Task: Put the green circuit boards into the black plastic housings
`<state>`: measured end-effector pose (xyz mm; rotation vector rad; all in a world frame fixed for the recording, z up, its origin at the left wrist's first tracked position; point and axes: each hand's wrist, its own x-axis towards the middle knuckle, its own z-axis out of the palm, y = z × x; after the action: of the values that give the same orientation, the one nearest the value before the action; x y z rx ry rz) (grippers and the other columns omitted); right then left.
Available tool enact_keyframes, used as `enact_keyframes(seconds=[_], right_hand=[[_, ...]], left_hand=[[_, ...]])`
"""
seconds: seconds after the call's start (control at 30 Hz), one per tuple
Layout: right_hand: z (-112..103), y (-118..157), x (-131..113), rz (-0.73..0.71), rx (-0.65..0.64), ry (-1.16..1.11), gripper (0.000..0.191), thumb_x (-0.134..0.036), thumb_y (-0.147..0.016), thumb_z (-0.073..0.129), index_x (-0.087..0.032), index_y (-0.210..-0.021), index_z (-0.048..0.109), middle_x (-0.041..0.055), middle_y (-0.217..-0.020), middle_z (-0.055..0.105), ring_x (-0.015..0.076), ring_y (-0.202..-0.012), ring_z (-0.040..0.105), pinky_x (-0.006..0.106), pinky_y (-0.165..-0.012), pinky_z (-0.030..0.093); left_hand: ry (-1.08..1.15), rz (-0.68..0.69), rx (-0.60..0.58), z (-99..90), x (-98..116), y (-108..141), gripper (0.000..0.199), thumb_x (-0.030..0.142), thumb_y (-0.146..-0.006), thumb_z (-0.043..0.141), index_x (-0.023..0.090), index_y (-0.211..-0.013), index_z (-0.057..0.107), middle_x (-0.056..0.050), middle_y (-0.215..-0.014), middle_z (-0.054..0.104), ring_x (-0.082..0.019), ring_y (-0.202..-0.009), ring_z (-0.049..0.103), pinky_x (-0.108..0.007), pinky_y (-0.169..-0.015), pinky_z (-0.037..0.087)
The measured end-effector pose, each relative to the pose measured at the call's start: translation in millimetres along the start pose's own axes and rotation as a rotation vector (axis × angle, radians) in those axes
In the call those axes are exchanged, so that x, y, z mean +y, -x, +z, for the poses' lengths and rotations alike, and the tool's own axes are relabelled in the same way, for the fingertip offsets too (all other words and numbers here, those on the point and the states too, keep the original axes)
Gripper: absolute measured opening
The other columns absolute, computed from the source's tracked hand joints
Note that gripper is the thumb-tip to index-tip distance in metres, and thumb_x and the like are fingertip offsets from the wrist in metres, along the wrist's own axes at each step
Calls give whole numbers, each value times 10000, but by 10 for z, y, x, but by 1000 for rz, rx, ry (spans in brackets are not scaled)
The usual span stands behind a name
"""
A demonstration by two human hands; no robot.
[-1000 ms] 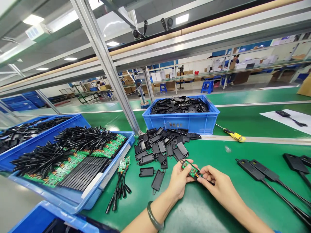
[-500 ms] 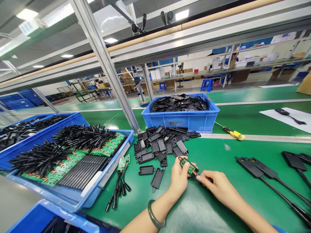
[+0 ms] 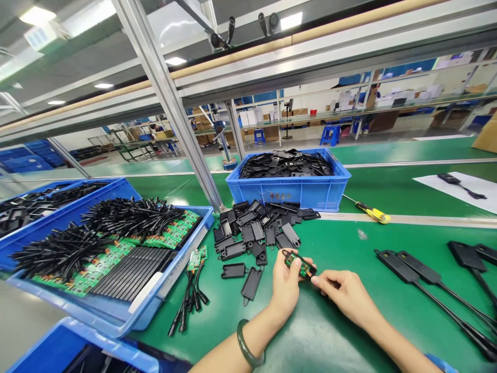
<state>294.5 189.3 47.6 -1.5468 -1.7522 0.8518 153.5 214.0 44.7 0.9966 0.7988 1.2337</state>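
Observation:
A black plastic case with a green circuit board [image 3: 298, 262] in it lies in my left hand [image 3: 286, 282], the thumb pressed on the board. My right hand [image 3: 344, 295] pinches at the lower right end of the case, where small coloured wires show; the cable itself is mostly hidden by the fingers. Left of my hands are two loose black case halves [image 3: 251, 284] and a pile of more black case halves [image 3: 256, 233]. Several circuit boards with black cables [image 3: 198, 259] lie further left on the green table [image 3: 310, 342].
A blue bin [image 3: 287, 191] of black parts stands behind the pile. At the left, a blue tray [image 3: 143, 316] holds boards with cables. A yellow screwdriver [image 3: 375, 213] lies behind my right hand. Black cased units [image 3: 399, 267] lie at the right. A metal post [image 3: 171, 103] rises left of the bin.
The board sits lower in the case, and my right fingertips have moved slightly left and up against its end. The whole view has shifted a little.

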Motion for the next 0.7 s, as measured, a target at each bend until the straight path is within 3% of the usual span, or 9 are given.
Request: enact_keyframes(seconds=[0.23, 0.5, 0.6, 0.7], right_hand=[[22, -4, 26, 17, -25, -15, 475, -519, -811, 455, -156, -551, 618, 2, -481, 555, 122, -459, 429, 230, -460, 298], [20, -47, 54, 42, -23, 72, 487, -521, -818, 436, -152, -564, 628, -4, -472, 534, 123, -463, 414, 241, -472, 277], [25, -47, 25, 22, -62, 67, 481, -505, -837, 437, -154, -564, 620, -9, -480, 542, 120, -464, 433, 234, -473, 294], [-3, -22, -11, -105, -39, 138, 483, -481, -866, 451, -170, -510, 547, -22, -469, 495, 113, -465, 425, 235, -470, 295]], left_hand=[[-99, 91, 42, 2, -8, 19, 239, 377, -846, 545, 205, -975, 439, -82, -939, 684, -194, -845, 656, -328, -786, 498], [-156, 119, 32, 8, -7, 25, 200, 357, -859, 526, 206, -964, 447, -76, -929, 682, -189, -856, 644, -321, -802, 482], [-112, 62, 14, 14, 8, 5, 224, 356, -843, 543, 208, -971, 434, -59, -877, 678, -176, -775, 644, -296, -727, 489], [-85, -58, -24, 11, -3, -42, 241, 358, -814, 562, 197, -946, 441, -33, -768, 656, -148, -628, 609, -245, -588, 462]])
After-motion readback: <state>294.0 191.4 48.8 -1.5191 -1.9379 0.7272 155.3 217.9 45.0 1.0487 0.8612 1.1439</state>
